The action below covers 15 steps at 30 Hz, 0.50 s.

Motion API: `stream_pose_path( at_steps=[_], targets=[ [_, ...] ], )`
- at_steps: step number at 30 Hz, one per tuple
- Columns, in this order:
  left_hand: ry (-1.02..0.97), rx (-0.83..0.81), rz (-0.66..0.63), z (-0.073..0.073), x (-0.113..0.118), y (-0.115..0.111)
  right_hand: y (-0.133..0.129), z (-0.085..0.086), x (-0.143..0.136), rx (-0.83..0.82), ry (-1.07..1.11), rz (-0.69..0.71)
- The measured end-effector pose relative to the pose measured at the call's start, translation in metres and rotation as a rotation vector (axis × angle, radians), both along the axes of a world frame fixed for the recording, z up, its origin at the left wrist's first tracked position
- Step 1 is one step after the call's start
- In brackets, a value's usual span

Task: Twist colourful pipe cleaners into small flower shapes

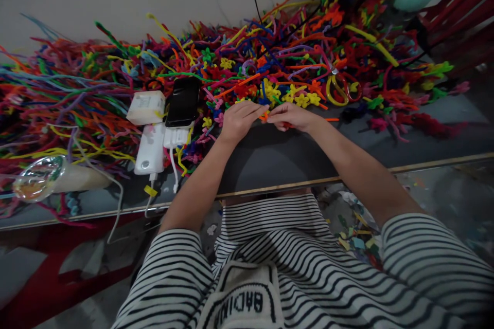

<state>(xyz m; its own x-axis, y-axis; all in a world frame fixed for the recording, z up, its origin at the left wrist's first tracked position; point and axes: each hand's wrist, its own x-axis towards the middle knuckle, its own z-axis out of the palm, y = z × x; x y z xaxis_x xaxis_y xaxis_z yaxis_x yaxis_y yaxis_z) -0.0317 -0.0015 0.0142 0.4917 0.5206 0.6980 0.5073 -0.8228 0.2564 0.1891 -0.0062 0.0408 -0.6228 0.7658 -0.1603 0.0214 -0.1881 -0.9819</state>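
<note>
Near the table's front half, my left hand and my right hand meet at their fingertips. Between them is a small piece of orange pipe cleaner, pinched by both hands. A straight orange end sticks out to the right, beyond my right hand. Yellow pipe cleaner flowers lie just behind the hands, on a long heap of coloured pipe cleaners. The exact shape of the orange piece is partly hidden by my fingers.
Scissors with yellow and red handles lie right of the flowers. Left of my hands are a black phone, a white adapter, a power strip with cables, and a tipped plastic cup. The grey table ends close to my body.
</note>
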Motion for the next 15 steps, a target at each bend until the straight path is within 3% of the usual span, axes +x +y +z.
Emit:
stream_pose_path(
  at_steps=[3, 8, 15],
  targets=[
    [0.007, -0.001, 0.002, -0.002, 0.000, 0.002, 0.002, -0.002, -0.001, 0.024, -0.010, -0.044],
    [0.063, -0.035, 0.070, -0.003, 0.004, 0.004, 0.007, -0.010, -0.004, 0.063, -0.035, -0.249],
    [-0.225, -0.216, 0.119, 0.006, 0.012, -0.010, 0.008, -0.010, -0.002, 0.110, 0.008, -0.348]
  ],
)
